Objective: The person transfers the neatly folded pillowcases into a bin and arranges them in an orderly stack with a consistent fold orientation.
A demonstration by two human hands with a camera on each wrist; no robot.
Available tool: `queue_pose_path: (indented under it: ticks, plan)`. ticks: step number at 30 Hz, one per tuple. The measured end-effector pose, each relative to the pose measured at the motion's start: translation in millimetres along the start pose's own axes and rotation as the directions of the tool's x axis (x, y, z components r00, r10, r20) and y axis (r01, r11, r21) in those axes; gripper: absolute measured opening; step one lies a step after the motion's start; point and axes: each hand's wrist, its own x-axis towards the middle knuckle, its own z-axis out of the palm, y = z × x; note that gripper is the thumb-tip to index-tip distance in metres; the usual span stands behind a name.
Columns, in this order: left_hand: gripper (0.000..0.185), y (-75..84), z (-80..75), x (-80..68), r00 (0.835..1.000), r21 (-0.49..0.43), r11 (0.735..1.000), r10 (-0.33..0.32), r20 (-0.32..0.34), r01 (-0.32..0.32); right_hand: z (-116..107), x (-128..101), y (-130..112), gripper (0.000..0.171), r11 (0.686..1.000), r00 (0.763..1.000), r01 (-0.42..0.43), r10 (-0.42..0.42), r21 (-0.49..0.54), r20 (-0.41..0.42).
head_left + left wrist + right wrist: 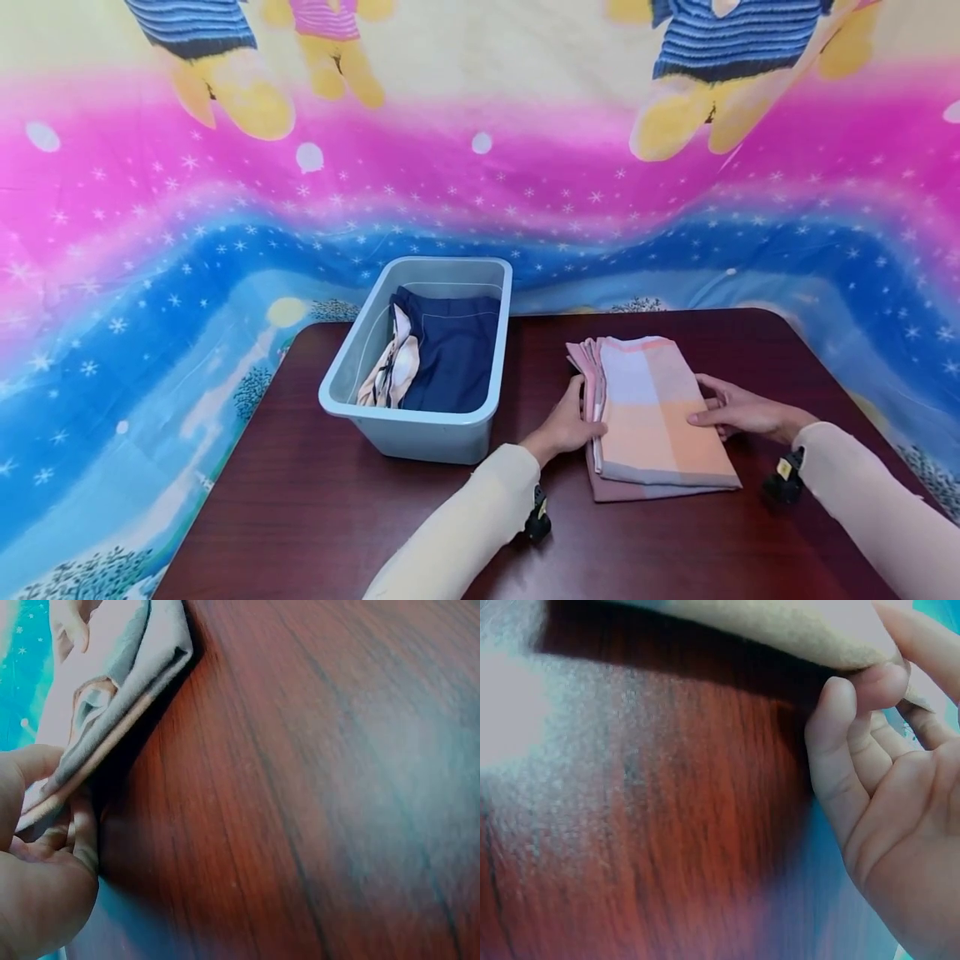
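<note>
A folded cloth point(652, 417) with peach, white and pink checks lies on the table, its layers stacked and a bit uneven at the left edge. My left hand point(564, 423) pinches that left edge, thumb on top and fingers underneath, as the left wrist view shows with the cloth's layered edge point(112, 739). On the opposite side my right hand point(746, 412) grips the right edge, thumb above. In the right wrist view its fingers point(840, 712) curl below the cloth's edge point(802, 634).
Left of the cloth stands a grey-blue plastic bin point(427, 437) holding a navy garment point(461, 354) and a patterned beige cloth point(393, 371). Both are on a dark reddish-brown table point(300, 500). A colourful printed curtain point(480, 183) hangs behind the table.
</note>
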Motion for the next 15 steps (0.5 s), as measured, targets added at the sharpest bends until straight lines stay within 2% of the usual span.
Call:
queue_pose_path:
  ticks: [6, 15]
  plan:
    - [0.088, -2.5, 0.6, 1.4, 1.000, -0.074, 0.997, 0.025, 0.008, -0.024, 1.4, -0.2, 1.4, 0.095, 1.000, 1.000, 0.004, -0.004, -0.006, -0.029]
    - [0.084, 5.5, 2.4, -5.2, 0.999, -0.114, 0.993, 0.012, -0.045, -0.017, 7.3, -3.1, -1.0, 0.096, 1.000, 0.999, -0.004, 0.004, 0.006, -0.048]
